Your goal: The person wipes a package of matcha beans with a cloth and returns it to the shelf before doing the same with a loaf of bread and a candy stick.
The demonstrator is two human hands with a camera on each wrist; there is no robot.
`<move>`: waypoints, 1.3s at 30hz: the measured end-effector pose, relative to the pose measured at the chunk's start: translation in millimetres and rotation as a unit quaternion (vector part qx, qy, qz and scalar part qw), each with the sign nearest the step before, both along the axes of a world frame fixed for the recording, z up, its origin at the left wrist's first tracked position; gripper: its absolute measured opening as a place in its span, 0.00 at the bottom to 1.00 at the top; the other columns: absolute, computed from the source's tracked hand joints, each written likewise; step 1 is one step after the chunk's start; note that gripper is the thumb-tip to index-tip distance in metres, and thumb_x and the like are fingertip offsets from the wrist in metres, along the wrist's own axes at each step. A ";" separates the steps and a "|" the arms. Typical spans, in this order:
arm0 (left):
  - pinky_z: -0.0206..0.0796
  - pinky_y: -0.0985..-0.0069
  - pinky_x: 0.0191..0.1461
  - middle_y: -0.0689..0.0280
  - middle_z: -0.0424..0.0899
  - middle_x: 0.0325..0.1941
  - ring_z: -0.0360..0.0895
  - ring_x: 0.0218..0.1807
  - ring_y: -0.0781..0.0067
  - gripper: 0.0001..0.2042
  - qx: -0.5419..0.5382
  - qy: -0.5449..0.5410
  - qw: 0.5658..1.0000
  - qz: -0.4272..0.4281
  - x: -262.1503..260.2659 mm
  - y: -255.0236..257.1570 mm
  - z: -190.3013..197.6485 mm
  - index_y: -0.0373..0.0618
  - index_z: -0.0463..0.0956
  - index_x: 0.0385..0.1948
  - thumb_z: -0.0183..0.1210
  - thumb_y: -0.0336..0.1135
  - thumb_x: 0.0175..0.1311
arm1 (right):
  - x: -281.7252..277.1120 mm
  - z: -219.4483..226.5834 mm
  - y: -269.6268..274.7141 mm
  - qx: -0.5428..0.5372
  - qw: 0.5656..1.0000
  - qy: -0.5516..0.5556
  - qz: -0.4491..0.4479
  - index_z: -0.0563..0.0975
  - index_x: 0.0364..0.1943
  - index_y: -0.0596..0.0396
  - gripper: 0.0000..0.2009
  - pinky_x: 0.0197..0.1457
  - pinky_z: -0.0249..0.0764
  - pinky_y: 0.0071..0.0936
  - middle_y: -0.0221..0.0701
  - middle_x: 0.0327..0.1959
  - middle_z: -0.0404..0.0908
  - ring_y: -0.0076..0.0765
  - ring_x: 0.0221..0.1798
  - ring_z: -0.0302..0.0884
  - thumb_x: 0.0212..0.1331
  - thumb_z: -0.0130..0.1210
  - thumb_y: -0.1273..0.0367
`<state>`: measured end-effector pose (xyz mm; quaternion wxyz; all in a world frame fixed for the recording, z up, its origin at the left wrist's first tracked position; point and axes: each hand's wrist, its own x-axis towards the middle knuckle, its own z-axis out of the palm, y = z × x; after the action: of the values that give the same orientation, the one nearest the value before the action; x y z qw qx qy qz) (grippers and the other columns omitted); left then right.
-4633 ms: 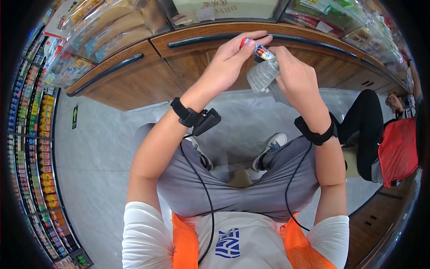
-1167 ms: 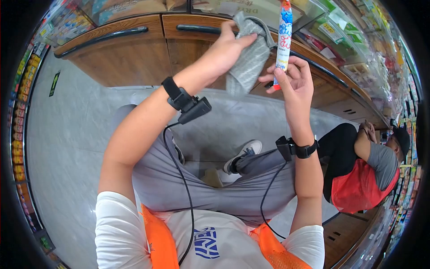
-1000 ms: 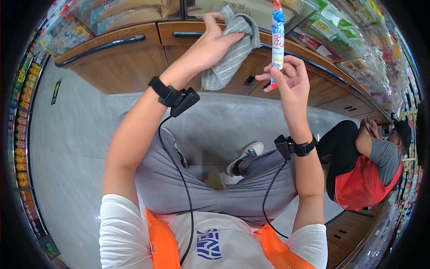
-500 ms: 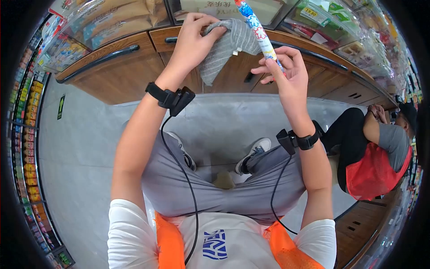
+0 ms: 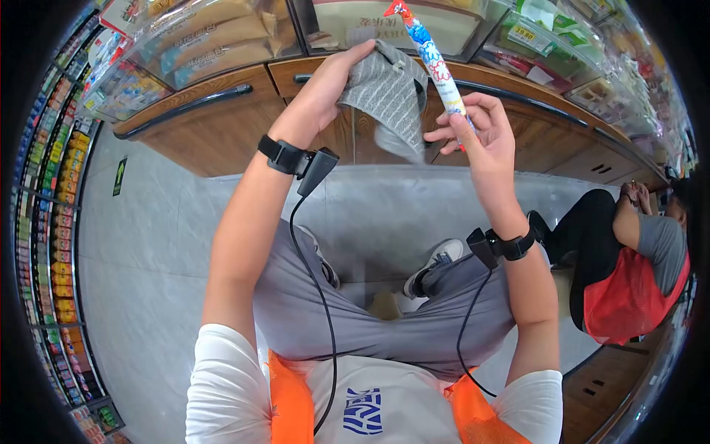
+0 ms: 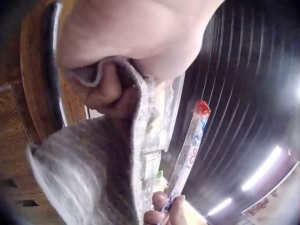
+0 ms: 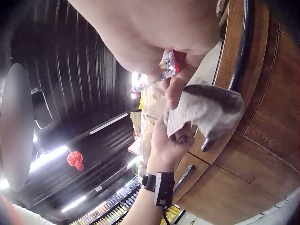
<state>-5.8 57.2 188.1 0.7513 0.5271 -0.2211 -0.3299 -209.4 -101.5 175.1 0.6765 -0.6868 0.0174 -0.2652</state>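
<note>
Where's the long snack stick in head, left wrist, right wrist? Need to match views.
Head: snack stick top centre, slanting up-left from the right hand, just right of the grey cloth.
Left wrist: centre-right, red tip up, the fingers pinching its bottom end at the lower edge.
Right wrist: only its red end shows, top centre, under the palm.
Shared landmark: the grey cloth held by the left hand.
</note>
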 end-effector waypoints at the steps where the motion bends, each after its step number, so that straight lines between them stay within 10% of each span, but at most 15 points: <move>1: 0.75 0.74 0.58 0.66 0.88 0.51 0.85 0.52 0.74 0.18 -0.027 0.021 0.999 -0.011 -1.6 0.6 2.3 0.42 0.81 0.55 0.55 0.46 0.77 | 0.2 -0.1 0.7 0.006 1.000 -0.001 0.005 0.67 0.56 0.61 0.15 0.35 0.81 0.22 0.42 0.45 0.84 0.39 0.42 0.90 0.73 0.57 0.71; 8: 0.78 0.68 0.60 0.62 0.87 0.53 0.86 0.52 0.65 0.18 -0.237 0.161 0.927 -0.242 9.7 12.9 -14.7 0.37 0.78 0.55 0.57 0.38 0.69 | 3.2 -0.9 2.8 0.021 1.000 0.015 0.004 0.67 0.56 0.61 0.15 0.34 0.81 0.23 0.41 0.45 0.84 0.41 0.42 0.90 0.72 0.57 0.71; 12: 0.75 0.71 0.61 0.63 0.81 0.60 0.81 0.58 0.73 0.23 -0.130 -0.089 0.980 -0.119 -30.2 -4.7 -17.2 0.35 0.70 0.62 0.60 0.30 0.67 | 5.8 -7.9 3.4 0.036 0.999 0.021 0.029 0.67 0.57 0.60 0.16 0.33 0.81 0.24 0.41 0.44 0.84 0.41 0.40 0.90 0.72 0.58 0.71; 23: 0.69 0.81 0.47 0.69 0.83 0.46 0.75 0.43 0.85 0.15 -0.005 -0.178 0.983 -0.036 -54.1 -23.0 -20.6 0.34 0.75 0.55 0.53 0.39 0.79 | 3.4 5.2 -20.5 0.004 0.997 -0.003 -0.077 0.76 0.45 0.59 0.13 0.26 0.63 0.17 0.21 0.28 0.77 0.12 0.25 0.69 0.69 0.65 0.64; 28: 0.70 0.80 0.47 0.70 0.82 0.45 0.73 0.42 0.86 0.18 0.128 -0.307 0.907 -0.259 -57.2 -18.4 -29.9 0.34 0.74 0.59 0.55 0.39 0.78 | 1.9 5.4 -25.6 0.083 0.992 0.094 0.030 0.80 0.44 0.54 0.11 0.23 0.52 0.16 0.17 0.23 0.67 0.11 0.21 0.58 0.74 0.58 0.61; 31: 0.70 0.79 0.49 0.69 0.82 0.45 0.72 0.43 0.85 0.19 0.047 -0.213 0.935 -0.278 -70.8 -16.9 -20.7 0.33 0.74 0.60 0.54 0.39 0.78 | 0.4 8.9 -22.1 0.096 0.993 0.070 0.011 0.80 0.40 0.52 0.10 0.23 0.49 0.15 0.15 0.22 0.66 0.09 0.20 0.56 0.73 0.60 0.60; 34: 0.70 0.78 0.55 0.68 0.82 0.51 0.73 0.50 0.83 0.22 0.064 -0.306 0.905 -0.289 -61.1 -14.8 -14.2 0.33 0.70 0.65 0.52 0.40 0.79 | -0.1 20.0 -24.0 0.111 0.985 0.049 -0.123 0.83 0.40 0.52 0.10 0.23 0.56 0.14 0.22 0.30 0.83 0.10 0.24 0.68 0.70 0.64 0.60; 39: 0.70 0.74 0.54 0.71 0.83 0.46 0.74 0.47 0.80 0.20 0.070 -0.313 0.901 -0.293 -39.8 0.4 -8.9 0.34 0.75 0.59 0.52 0.43 0.79 | -2.6 16.9 -77.7 0.161 0.961 -0.007 -0.224 0.81 0.44 0.57 0.12 0.18 0.49 0.15 0.27 0.33 0.80 0.12 0.18 0.60 0.70 0.62 0.61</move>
<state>-45.6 57.6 179.3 0.4740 0.5658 -0.5658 -0.3676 -212.0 -179.2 191.9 0.7016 -0.5453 0.2083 -0.4087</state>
